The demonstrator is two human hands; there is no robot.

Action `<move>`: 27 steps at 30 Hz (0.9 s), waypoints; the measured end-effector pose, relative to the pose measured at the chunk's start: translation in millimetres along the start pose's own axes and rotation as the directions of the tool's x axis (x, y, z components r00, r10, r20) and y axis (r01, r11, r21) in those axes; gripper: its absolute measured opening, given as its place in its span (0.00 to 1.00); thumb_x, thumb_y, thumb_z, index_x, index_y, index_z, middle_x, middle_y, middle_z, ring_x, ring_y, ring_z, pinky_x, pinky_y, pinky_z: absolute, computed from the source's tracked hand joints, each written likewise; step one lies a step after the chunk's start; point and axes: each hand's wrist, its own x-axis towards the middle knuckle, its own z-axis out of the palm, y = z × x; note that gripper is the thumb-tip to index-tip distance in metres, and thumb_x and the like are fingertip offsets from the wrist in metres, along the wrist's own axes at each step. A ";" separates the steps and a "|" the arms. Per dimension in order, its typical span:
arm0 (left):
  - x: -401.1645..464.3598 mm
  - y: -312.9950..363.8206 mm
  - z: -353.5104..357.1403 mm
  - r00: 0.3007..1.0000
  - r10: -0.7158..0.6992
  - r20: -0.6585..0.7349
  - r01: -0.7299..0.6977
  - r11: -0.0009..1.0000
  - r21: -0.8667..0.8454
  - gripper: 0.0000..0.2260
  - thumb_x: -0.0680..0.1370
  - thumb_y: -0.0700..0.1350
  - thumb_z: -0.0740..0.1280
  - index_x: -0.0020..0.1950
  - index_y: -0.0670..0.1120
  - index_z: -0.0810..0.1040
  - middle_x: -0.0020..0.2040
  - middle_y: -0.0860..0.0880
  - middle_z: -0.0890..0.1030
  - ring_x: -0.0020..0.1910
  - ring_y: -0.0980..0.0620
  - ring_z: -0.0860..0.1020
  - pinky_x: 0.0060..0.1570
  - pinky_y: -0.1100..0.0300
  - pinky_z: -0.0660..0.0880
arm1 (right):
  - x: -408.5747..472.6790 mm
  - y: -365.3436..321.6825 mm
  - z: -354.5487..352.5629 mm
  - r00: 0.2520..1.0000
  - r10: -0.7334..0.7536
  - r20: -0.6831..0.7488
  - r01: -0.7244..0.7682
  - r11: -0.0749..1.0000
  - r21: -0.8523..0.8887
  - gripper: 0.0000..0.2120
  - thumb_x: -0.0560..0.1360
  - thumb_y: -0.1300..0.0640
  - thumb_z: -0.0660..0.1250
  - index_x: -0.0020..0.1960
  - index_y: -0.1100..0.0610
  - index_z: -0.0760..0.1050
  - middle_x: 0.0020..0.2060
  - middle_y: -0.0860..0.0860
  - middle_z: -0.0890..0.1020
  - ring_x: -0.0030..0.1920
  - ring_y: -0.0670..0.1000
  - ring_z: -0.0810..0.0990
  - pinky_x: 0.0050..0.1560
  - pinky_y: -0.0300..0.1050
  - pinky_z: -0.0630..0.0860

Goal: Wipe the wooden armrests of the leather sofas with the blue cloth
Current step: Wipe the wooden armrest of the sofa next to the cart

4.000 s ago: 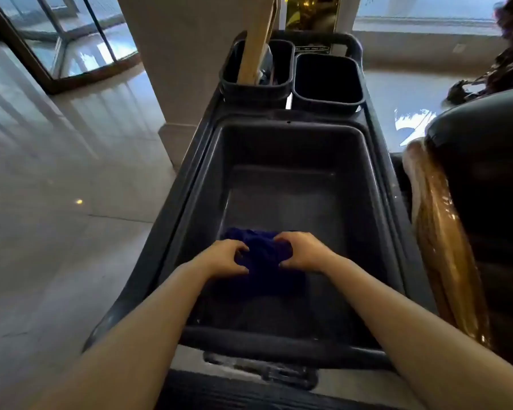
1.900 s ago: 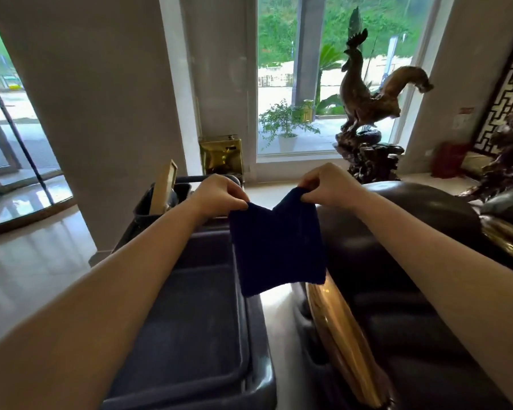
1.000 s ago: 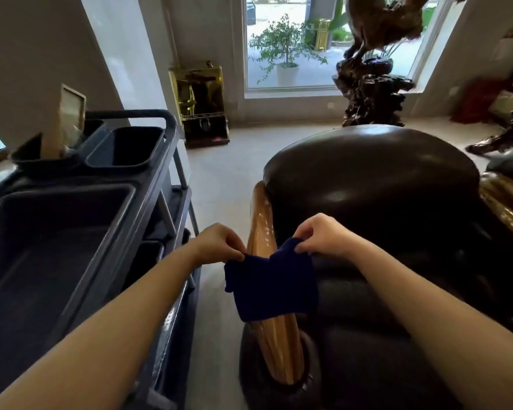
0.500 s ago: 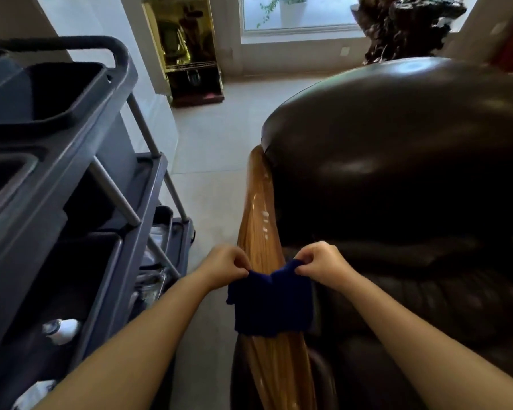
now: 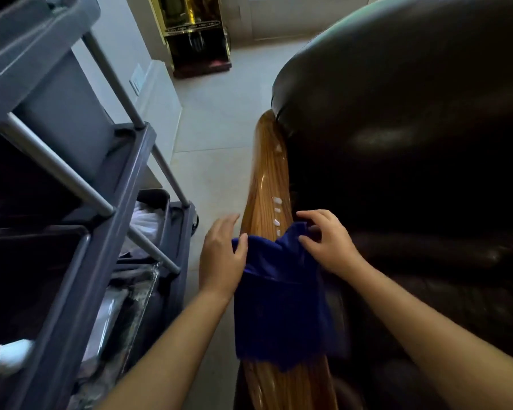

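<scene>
The blue cloth [image 5: 279, 303] lies draped across the glossy wooden armrest [image 5: 267, 179] of a dark leather sofa [image 5: 412, 128]. My left hand [image 5: 221, 255] rests at the cloth's left edge, thumb on the fabric, fingers spread. My right hand [image 5: 328, 241] touches the cloth's upper right corner with loose, parted fingers. Several small white spots [image 5: 277, 214] sit on the wood just beyond the cloth.
A grey cleaning cart [image 5: 80, 202] with shelves and metal posts stands close on the left, a white bottle [image 5: 3, 356] on its lower shelf. A narrow strip of tiled floor [image 5: 216, 128] runs between cart and sofa. A gold stand [image 5: 196, 34] stands at the wall.
The cloth was lifted from the cart's tub, carried over and laid on the armrest. Both hands, which pinched its top corners, have now loosened their fingers on it.
</scene>
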 end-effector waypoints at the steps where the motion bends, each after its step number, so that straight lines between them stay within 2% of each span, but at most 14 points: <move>1: -18.1 -1.6 6.0 0.996 0.047 -0.069 -0.044 0.998 0.044 0.21 0.78 0.43 0.59 0.71 0.46 0.63 0.72 0.49 0.66 0.72 0.52 0.62 0.70 0.62 0.58 | -13.4 5.9 11.3 0.995 -0.034 -0.090 0.033 0.999 -0.015 0.23 0.75 0.56 0.65 0.68 0.50 0.66 0.68 0.50 0.66 0.66 0.51 0.68 0.63 0.45 0.69; 2: -36.0 -3.8 12.2 0.991 0.104 -0.088 -0.095 0.990 0.104 0.24 0.79 0.46 0.56 0.74 0.47 0.55 0.76 0.50 0.57 0.75 0.53 0.53 0.73 0.60 0.50 | -28.3 11.4 23.7 0.983 -0.080 -0.168 0.067 0.995 -0.080 0.25 0.76 0.52 0.63 0.71 0.48 0.61 0.72 0.50 0.61 0.71 0.50 0.61 0.68 0.48 0.62; 4: -64.7 -10.8 27.7 0.979 0.206 0.002 -0.202 0.955 0.218 0.26 0.78 0.48 0.51 0.75 0.49 0.46 0.77 0.52 0.45 0.76 0.53 0.45 0.74 0.54 0.41 | -54.6 18.8 48.8 0.963 -0.172 -0.206 0.115 0.958 -0.263 0.27 0.77 0.46 0.55 0.74 0.45 0.51 0.76 0.50 0.52 0.75 0.49 0.48 0.74 0.50 0.49; 6: -79.8 -19.5 45.0 0.968 0.228 0.107 -0.249 0.929 0.275 0.27 0.78 0.50 0.50 0.75 0.47 0.46 0.77 0.51 0.43 0.75 0.54 0.42 0.73 0.52 0.39 | -67.9 24.9 70.5 0.963 -0.232 -0.135 0.173 0.920 -0.352 0.29 0.78 0.44 0.50 0.75 0.45 0.45 0.76 0.51 0.47 0.76 0.49 0.42 0.74 0.52 0.44; 9: -82.9 -23.1 63.5 0.981 0.129 0.148 -0.163 0.955 0.249 0.25 0.78 0.50 0.48 0.74 0.45 0.48 0.76 0.47 0.51 0.74 0.57 0.39 0.72 0.52 0.41 | -68.0 30.7 87.7 0.969 -0.218 -0.113 0.167 0.923 -0.348 0.29 0.78 0.44 0.49 0.75 0.47 0.41 0.76 0.51 0.46 0.75 0.49 0.41 0.73 0.50 0.43; 12: -81.5 -23.9 73.6 0.990 0.049 0.131 -0.076 0.975 0.211 0.25 0.78 0.50 0.46 0.74 0.45 0.47 0.76 0.49 0.49 0.75 0.54 0.43 0.73 0.54 0.41 | -64.9 31.2 92.2 0.978 -0.171 -0.119 0.121 0.931 -0.343 0.29 0.78 0.43 0.46 0.75 0.49 0.40 0.76 0.51 0.45 0.75 0.49 0.41 0.73 0.43 0.42; 16: -73.6 -21.2 73.6 0.991 0.007 0.134 -0.033 0.981 0.192 0.25 0.78 0.51 0.47 0.74 0.46 0.47 0.76 0.50 0.48 0.76 0.52 0.45 0.73 0.56 0.40 | -56.9 26.2 90.6 0.987 -0.142 -0.077 0.108 0.933 -0.344 0.30 0.78 0.45 0.48 0.75 0.51 0.41 0.76 0.53 0.47 0.75 0.50 0.41 0.73 0.40 0.42; 21: -50.3 -18.1 71.4 0.991 0.007 0.131 -0.031 0.983 0.179 0.25 0.78 0.49 0.51 0.74 0.43 0.51 0.75 0.46 0.55 0.74 0.52 0.48 0.72 0.57 0.43 | -33.5 22.5 84.9 0.989 -0.135 -0.058 0.108 0.937 -0.332 0.30 0.78 0.46 0.50 0.75 0.51 0.41 0.76 0.53 0.48 0.75 0.50 0.42 0.74 0.40 0.42; 24: -34.4 -18.0 72.5 0.989 0.008 0.150 -0.030 0.989 0.146 0.26 0.78 0.51 0.49 0.74 0.46 0.48 0.76 0.50 0.50 0.75 0.55 0.44 0.73 0.59 0.43 | -17.4 21.1 81.1 0.989 -0.133 -0.058 0.109 0.947 -0.302 0.30 0.78 0.45 0.49 0.75 0.50 0.41 0.76 0.51 0.46 0.75 0.48 0.40 0.72 0.43 0.50; 25: -28.5 -17.5 73.0 0.987 0.002 0.160 -0.024 0.991 0.135 0.25 0.78 0.52 0.47 0.74 0.49 0.46 0.76 0.52 0.47 0.75 0.57 0.42 0.74 0.60 0.43 | -11.5 20.6 79.7 0.989 -0.136 -0.054 0.115 0.951 -0.286 0.30 0.78 0.45 0.48 0.75 0.50 0.41 0.76 0.50 0.44 0.75 0.48 0.39 0.72 0.44 0.49; 27: -15.0 -17.3 73.9 0.984 -0.006 0.176 -0.016 0.993 0.120 0.25 0.77 0.54 0.45 0.73 0.51 0.43 0.76 0.55 0.44 0.74 0.60 0.40 0.74 0.59 0.44 | 1.5 18.4 77.3 0.989 -0.143 -0.047 0.126 0.958 -0.257 0.29 0.78 0.44 0.47 0.74 0.48 0.39 0.75 0.47 0.40 0.75 0.46 0.37 0.71 0.39 0.44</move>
